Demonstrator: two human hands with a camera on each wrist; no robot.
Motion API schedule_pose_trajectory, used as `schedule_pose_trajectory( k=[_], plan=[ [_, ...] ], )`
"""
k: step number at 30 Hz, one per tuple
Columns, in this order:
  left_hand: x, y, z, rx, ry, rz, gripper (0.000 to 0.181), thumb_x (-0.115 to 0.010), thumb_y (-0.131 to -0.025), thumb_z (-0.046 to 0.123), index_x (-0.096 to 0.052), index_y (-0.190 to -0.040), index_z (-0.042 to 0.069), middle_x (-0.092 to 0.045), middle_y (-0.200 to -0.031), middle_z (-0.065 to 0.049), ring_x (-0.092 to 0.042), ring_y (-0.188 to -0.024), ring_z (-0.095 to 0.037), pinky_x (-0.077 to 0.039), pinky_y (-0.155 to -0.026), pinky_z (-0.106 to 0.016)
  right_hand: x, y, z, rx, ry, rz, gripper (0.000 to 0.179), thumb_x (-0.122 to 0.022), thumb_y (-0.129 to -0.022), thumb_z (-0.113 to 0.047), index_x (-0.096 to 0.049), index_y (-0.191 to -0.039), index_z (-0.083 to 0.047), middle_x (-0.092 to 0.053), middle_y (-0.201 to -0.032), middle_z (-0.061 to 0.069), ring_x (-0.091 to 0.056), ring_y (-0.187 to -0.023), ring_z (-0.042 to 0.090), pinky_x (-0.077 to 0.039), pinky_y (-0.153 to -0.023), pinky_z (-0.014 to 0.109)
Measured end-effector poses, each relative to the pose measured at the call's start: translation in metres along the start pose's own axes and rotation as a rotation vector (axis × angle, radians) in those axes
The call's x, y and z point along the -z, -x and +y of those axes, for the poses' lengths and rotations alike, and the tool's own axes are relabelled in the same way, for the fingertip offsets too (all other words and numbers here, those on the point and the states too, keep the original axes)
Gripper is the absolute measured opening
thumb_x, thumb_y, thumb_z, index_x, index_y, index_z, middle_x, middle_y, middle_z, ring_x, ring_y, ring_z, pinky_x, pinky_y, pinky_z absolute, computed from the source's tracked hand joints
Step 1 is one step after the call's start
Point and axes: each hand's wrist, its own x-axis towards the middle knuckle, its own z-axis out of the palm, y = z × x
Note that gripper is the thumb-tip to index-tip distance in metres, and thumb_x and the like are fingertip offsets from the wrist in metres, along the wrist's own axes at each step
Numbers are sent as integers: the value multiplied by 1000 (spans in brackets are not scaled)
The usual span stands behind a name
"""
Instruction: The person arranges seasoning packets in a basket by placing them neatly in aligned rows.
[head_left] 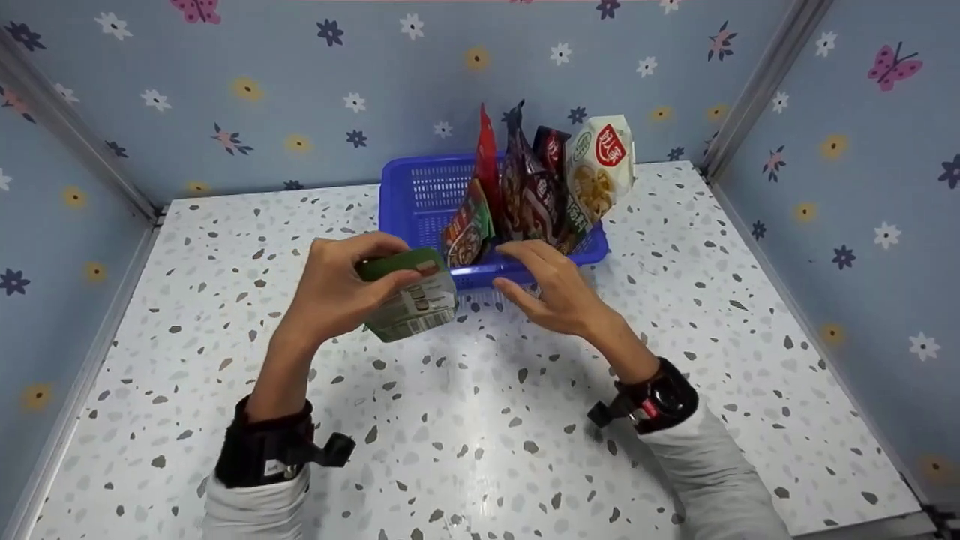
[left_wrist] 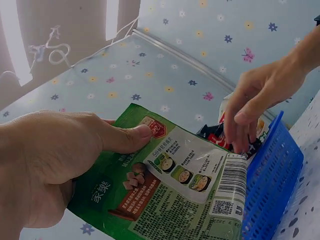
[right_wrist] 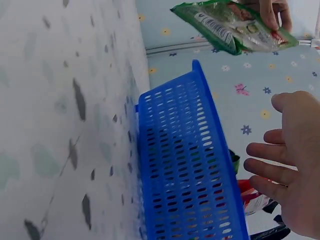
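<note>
My left hand point(head_left: 337, 289) pinches a green seasoning packet point(head_left: 420, 300) between thumb and fingers, left of the blue basket point(head_left: 397, 217). Printed text, small cooking pictures and a barcode face the left wrist view on that packet point(left_wrist: 170, 185). My right hand point(head_left: 551, 289) is over the basket's front rim with fingers spread and nothing between them, as the right wrist view also shows. Several food packets stand in the basket's right part: a green and red packet point(head_left: 466, 229), a red packet point(head_left: 486, 161), a dark packet point(head_left: 529, 195) and a white packet point(head_left: 600, 169).
The basket stands on a white speckled table point(head_left: 480, 420) against the flowered back wall point(head_left: 300, 82). A flowered side wall point(head_left: 862, 210) rises on the right, another on the left. Both wrists wear black camera straps point(head_left: 262, 442).
</note>
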Motion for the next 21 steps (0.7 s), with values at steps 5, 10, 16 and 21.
schedule_pose_trajectory(
  k=[5,10,16,21],
  plan=[
    [-17,-15,12,-88,4,-35,22,-93,-94,8,-84,-113,2,-87,-104,-13,-85,-90,-26,-65,-79,-23,4,-12,-24,-11,-269,-70,57,-78,-107,-24,-62,-157,-1,-72,-152,18,-71,-142,34,-58,-121,55],
    [-30,-26,21,-174,10,-42,19,-91,-96,10,-83,-111,2,-86,-101,-14,-81,-83,-24,-63,-74,-32,2,-21,-34,-2,-454,-81,46,-79,-108,-16,-69,-151,-4,-80,-140,14,-80,-125,27,-67,-107,42],
    [-38,-31,26,-197,9,-49,19,-90,-98,11,-82,-114,3,-86,-105,-13,-84,-94,-26,-68,-82,-38,-2,-21,-31,31,-525,-49,33,-74,-108,-3,-76,-140,0,-86,-121,18,-85,-99,27,-65,-86,26],
    [-38,-34,27,-210,-1,-55,19,-89,-98,9,-82,-114,2,-86,-106,-14,-85,-96,-27,-69,-83,-41,-3,-21,-28,52,-523,-33,31,-73,-109,-2,-77,-139,0,-85,-110,18,-79,-82,24,-58,-76,25]
  ],
)
